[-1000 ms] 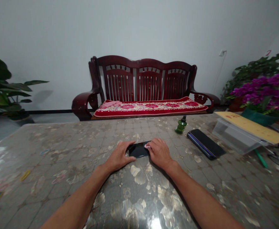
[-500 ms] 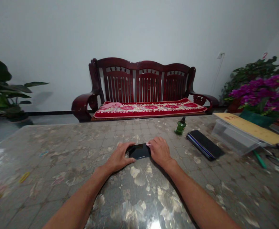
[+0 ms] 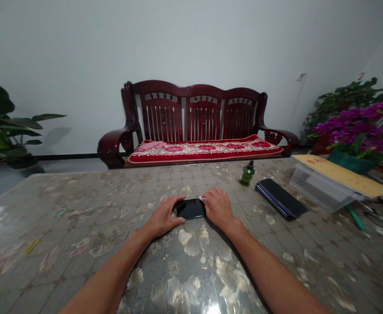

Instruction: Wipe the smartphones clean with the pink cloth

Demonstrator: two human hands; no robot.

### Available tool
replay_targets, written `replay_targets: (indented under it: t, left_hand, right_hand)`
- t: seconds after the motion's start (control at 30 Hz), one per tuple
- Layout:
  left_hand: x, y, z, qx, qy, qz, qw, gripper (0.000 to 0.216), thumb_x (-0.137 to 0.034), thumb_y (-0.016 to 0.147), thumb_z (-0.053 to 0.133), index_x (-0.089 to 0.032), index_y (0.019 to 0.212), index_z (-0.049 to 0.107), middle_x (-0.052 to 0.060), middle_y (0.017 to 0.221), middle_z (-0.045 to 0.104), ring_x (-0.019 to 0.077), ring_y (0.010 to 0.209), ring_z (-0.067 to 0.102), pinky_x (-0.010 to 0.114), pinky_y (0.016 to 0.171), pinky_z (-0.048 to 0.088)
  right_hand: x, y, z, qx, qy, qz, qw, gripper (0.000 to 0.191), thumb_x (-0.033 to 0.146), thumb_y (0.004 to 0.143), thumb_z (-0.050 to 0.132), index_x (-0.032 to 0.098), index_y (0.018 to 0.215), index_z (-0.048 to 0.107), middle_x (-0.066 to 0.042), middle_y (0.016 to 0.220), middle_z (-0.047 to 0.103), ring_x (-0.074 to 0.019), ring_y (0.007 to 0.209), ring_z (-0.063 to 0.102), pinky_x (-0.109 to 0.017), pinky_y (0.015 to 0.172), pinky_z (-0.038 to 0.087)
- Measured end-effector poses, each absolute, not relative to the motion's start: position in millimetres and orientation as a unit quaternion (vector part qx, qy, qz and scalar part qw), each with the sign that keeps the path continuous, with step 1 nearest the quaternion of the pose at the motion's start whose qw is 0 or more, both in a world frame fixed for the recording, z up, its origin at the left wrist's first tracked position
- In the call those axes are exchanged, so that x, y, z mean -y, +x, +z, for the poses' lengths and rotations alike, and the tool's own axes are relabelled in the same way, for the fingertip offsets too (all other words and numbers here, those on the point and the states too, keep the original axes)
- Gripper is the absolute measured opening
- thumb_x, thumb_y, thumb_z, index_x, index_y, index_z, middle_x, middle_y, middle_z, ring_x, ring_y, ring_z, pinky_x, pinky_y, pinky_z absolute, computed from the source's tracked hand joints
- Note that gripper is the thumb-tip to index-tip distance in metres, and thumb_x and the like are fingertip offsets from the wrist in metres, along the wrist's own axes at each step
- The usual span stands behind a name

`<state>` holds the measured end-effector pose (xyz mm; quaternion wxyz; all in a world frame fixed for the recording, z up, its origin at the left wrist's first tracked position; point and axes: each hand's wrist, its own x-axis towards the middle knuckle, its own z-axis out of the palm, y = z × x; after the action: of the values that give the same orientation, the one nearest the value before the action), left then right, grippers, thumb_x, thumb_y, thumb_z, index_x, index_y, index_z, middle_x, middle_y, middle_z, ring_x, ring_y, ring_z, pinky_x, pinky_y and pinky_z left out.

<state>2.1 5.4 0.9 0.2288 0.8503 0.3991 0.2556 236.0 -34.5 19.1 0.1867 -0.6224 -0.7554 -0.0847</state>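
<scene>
A dark phone (image 3: 190, 208) lies flat on the patterned table (image 3: 113, 205) in front of me. My left hand (image 3: 162, 216) grips its left end, fingers curled over the edge. My right hand (image 3: 218, 208) covers its right end, and a small pale pink bit shows at the fingertips. Both hands rest on the tabletop.
A second dark phone (image 3: 281, 198) and a small green bottle (image 3: 247, 173) lie to the right. Further right are a clear plastic box (image 3: 322, 188) with a yellow envelope (image 3: 342, 173), purple flowers (image 3: 364, 126) and a green pen (image 3: 356, 218). Rubber bands (image 3: 31, 245) lie left. A red wooden bench (image 3: 198, 124) stands behind.
My view has tilted slightly; both hands stay on the phone in the same grip.
</scene>
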Motion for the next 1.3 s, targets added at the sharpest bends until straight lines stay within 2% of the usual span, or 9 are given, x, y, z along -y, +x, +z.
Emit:
replay_targets:
  t: [0.13,0.33,0.47,0.7,1.0,1.3]
  left_hand:
    - [-5.1,2.4,0.5,-0.397,0.851,0.257,0.23,0.063,-0.027,0.071,0.079,-0.02,0.129,0.056,0.009,0.12,0.065,0.0304,0.112,0.058,0.043,0.099,0.046]
    - [-4.0,1.9,2.1,-0.402,0.848,0.251,0.237,0.058,-0.028,0.072,0.078,-0.02,0.126,0.058,0.008,0.116,0.066,0.0296,0.109,0.058,0.041,0.095,0.046]
    - [-2.6,2.9,5.8,-0.408,0.846,0.249,0.237,0.055,-0.028,0.072,0.078,-0.021,0.123,0.06,0.007,0.113,0.067,0.0293,0.107,0.058,0.041,0.093,0.046]
    - [-1.1,3.2,6.0,-0.4,0.847,0.25,0.244,0.053,-0.03,0.074,0.078,-0.02,0.123,0.06,0.007,0.113,0.066,0.0291,0.106,0.057,0.041,0.094,0.045]
    - [0.9,4.0,9.0,-0.407,0.843,0.25,0.25,0.052,-0.025,0.072,0.076,-0.021,0.122,0.061,0.006,0.111,0.067,0.0278,0.105,0.058,0.039,0.093,0.046]
    - [1.8,3.3,9.8,-0.398,0.846,0.253,0.248,0.047,-0.028,0.074,0.076,-0.022,0.119,0.062,0.005,0.111,0.067,0.0276,0.104,0.057,0.04,0.093,0.045]
  right_hand:
    - [35.8,221.7,19.0,0.802,-0.559,-0.067,0.197,0.018,0.021,0.098,0.053,0.023,0.1,0.07,-0.005,0.095,0.063,-0.0208,0.094,0.051,-0.031,0.079,0.034]
    - [38.2,237.7,24.8,0.75,-0.627,-0.093,0.189,0.016,0.02,0.095,0.055,0.02,0.088,0.07,-0.007,0.093,0.065,-0.0217,0.09,0.052,-0.033,0.078,0.034]
    - [40.8,248.8,24.0,0.732,-0.646,-0.1,0.193,0.016,0.018,0.094,0.056,0.019,0.087,0.07,-0.008,0.091,0.065,-0.022,0.09,0.053,-0.032,0.078,0.034]
    - [53.0,228.5,18.6,0.799,-0.557,-0.052,0.218,0.015,0.022,0.095,0.055,0.022,0.093,0.07,-0.004,0.093,0.065,-0.0199,0.091,0.053,-0.03,0.082,0.035]
    - [49.9,255.1,21.3,0.723,-0.655,-0.106,0.191,0.019,0.021,0.096,0.053,0.019,0.088,0.07,-0.007,0.09,0.065,-0.0218,0.09,0.053,-0.033,0.08,0.034]
    - [59.6,230.9,17.3,0.797,-0.56,-0.058,0.22,0.016,0.023,0.095,0.054,0.022,0.091,0.069,-0.004,0.091,0.065,-0.0196,0.089,0.053,-0.031,0.081,0.035]
